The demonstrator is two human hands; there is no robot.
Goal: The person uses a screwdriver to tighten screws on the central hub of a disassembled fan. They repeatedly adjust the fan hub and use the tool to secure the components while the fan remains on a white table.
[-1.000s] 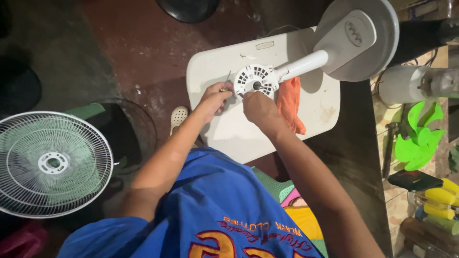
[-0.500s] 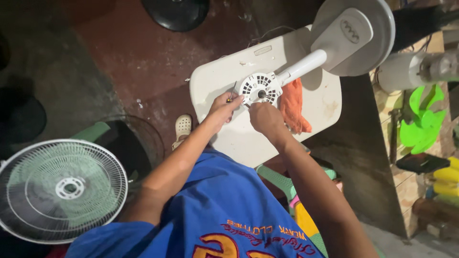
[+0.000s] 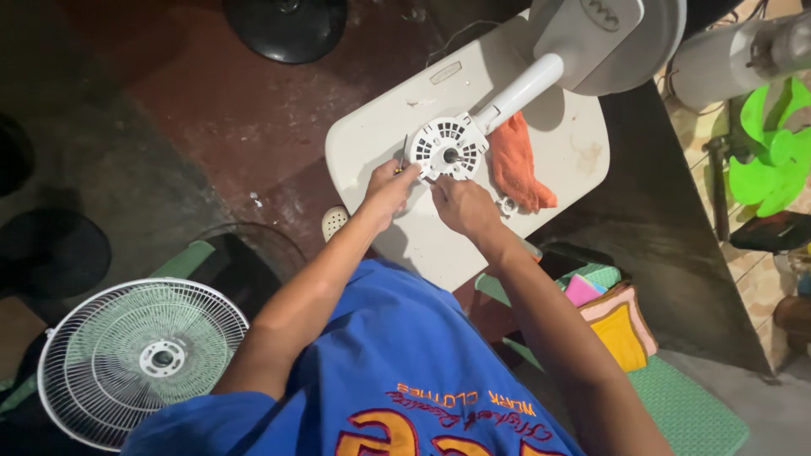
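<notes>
I see my left hand (image 3: 390, 187) pinching a small screwdriver (image 3: 400, 160) at the motor (image 3: 445, 149), at 9 o'clock of it. My right hand (image 3: 460, 203) touches the motor at 6 o'clock; I cannot tell its grip. The guard (image 3: 139, 359) and green blade (image 3: 773, 148) are already off. I think the motor cover is still on

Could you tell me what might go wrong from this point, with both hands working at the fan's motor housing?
The left hand holds a thin tool close to the white motor housing; a slip could jab the right hand beside it. The fan stand lies across the white board with its round base past the far edge, so it might roll or tip. The orange cloth nearby could snag.
</notes>
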